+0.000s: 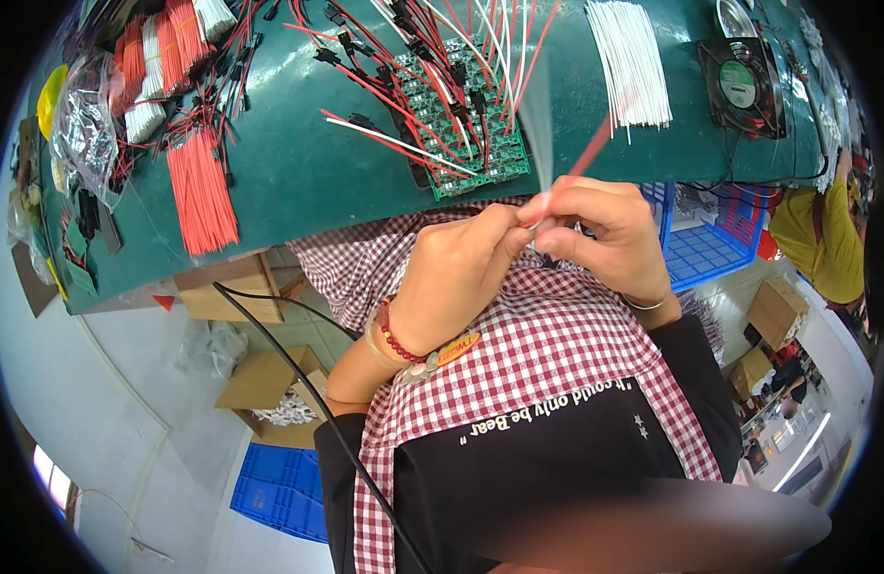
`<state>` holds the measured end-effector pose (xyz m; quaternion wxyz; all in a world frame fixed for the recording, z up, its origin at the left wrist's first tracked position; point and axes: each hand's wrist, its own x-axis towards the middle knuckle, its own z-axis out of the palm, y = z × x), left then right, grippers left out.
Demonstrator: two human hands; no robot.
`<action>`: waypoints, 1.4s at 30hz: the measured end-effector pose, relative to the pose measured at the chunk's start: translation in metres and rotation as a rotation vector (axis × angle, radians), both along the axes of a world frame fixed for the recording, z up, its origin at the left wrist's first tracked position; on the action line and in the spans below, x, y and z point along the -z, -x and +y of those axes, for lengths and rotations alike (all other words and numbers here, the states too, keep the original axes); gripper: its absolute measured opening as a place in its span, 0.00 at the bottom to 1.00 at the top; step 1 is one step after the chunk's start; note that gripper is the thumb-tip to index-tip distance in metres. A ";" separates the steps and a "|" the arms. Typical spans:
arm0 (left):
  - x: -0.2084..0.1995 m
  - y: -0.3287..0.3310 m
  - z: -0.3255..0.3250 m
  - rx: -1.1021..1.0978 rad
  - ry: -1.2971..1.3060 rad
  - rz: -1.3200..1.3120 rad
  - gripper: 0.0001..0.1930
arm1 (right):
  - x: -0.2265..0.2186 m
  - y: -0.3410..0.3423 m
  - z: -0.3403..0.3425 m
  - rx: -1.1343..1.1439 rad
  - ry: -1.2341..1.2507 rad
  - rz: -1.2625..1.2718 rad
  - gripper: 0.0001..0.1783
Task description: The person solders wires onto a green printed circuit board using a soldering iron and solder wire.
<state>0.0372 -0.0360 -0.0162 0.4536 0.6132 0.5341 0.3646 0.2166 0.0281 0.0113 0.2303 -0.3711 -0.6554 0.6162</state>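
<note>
Both hands are held close together above the lap, just below the near edge of the green table (298, 172). The left hand (456, 277) is curled, its thumb and forefinger pinched at the meeting point of the two hands; the right hand (605, 239) is closed in a matching pinch, fingertips touching those of the left. Between them a red wire (592, 148) and a white wire (538, 124) are gripped at their lower ends, both blurred and rising over the table edge. What exactly is being done at the pinched ends cannot be told, since the fingers hide them.

On the table just beyond the hands a green circuit board panel (461, 143) is seen, with many red and white leads with black connectors already lying on or attached to it; judged from this, a good part of the panel has been wired, though how many positions are left cannot be made out. Plenty of stock is seen unused: a bundle of white wires (631, 62) to the right, a bundle of red wires (201, 191) to the left, and further mixed bundles (160, 57) at the far left corner. A black fan (740, 86) is set near the right end, and a blue crate (710, 239) is placed under the table.
</note>
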 end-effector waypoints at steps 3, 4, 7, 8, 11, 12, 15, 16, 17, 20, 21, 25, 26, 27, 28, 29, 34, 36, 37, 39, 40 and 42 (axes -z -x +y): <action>0.002 0.001 0.000 0.031 -0.005 0.013 0.06 | 0.007 -0.001 -0.004 0.034 -0.026 0.019 0.05; 0.003 0.001 -0.001 0.032 -0.005 0.011 0.06 | 0.010 -0.002 -0.006 0.035 -0.026 0.017 0.05; 0.005 0.003 -0.003 0.054 0.023 0.020 0.05 | 0.024 -0.006 -0.008 0.190 0.005 0.076 0.03; 0.006 0.004 -0.002 0.006 -0.010 0.042 0.06 | 0.024 -0.005 -0.004 0.272 0.182 0.123 0.02; 0.003 0.008 -0.003 -0.110 0.014 0.044 0.06 | 0.041 -0.007 0.013 0.314 0.183 0.125 0.03; 0.002 0.009 -0.002 -0.172 0.072 0.022 0.06 | 0.048 -0.007 0.018 0.321 0.156 0.107 0.03; -0.004 0.020 -0.002 -0.269 0.056 0.049 0.04 | 0.062 -0.004 0.026 0.309 0.134 0.077 0.04; -0.005 0.024 -0.002 -0.348 0.071 0.043 0.03 | 0.065 -0.003 0.027 0.295 0.139 0.063 0.04; -0.001 0.030 -0.003 -0.390 0.042 0.019 0.03 | 0.067 -0.001 0.027 0.304 0.151 0.045 0.05; 0.001 0.040 -0.006 -0.474 0.042 -0.065 0.04 | 0.071 -0.002 0.027 0.285 0.110 0.043 0.04; 0.002 0.041 -0.007 -0.478 0.020 -0.062 0.04 | 0.072 -0.001 0.027 0.283 0.112 0.043 0.04; -0.001 0.040 -0.008 -0.470 0.041 -0.051 0.04 | 0.072 0.001 0.027 0.283 0.016 0.025 0.05; 0.001 0.039 -0.008 -0.461 0.034 -0.057 0.04 | 0.072 0.001 0.027 0.284 -0.028 0.017 0.05; 0.002 0.038 -0.008 -0.451 0.028 -0.063 0.04 | 0.073 0.001 0.027 0.284 -0.028 0.016 0.05; 0.002 0.037 -0.008 -0.451 0.028 -0.064 0.04 | 0.073 0.001 0.027 0.276 -0.044 0.011 0.05; 0.002 0.036 -0.008 -0.446 0.031 -0.062 0.04 | 0.073 0.001 0.027 0.268 -0.060 0.007 0.04; 0.003 0.036 -0.008 -0.432 0.025 -0.046 0.04 | 0.074 0.001 0.027 0.235 -0.269 -0.055 0.04; 0.003 0.036 -0.008 -0.438 0.032 -0.057 0.04 | 0.074 0.003 0.026 0.229 -0.350 -0.055 0.04; 0.004 0.036 -0.008 -0.438 0.031 -0.056 0.04 | 0.075 0.004 0.026 0.223 -0.377 -0.049 0.04; 0.004 0.037 -0.008 -0.442 0.027 -0.064 0.03 | 0.075 0.005 0.026 0.218 -0.404 -0.045 0.04; 0.004 0.036 -0.008 -0.442 0.026 -0.064 0.03 | 0.073 0.005 0.026 0.217 -0.401 -0.063 0.04; 0.003 0.035 -0.007 -0.451 0.034 -0.079 0.03 | 0.071 0.006 0.024 0.214 -0.398 -0.080 0.04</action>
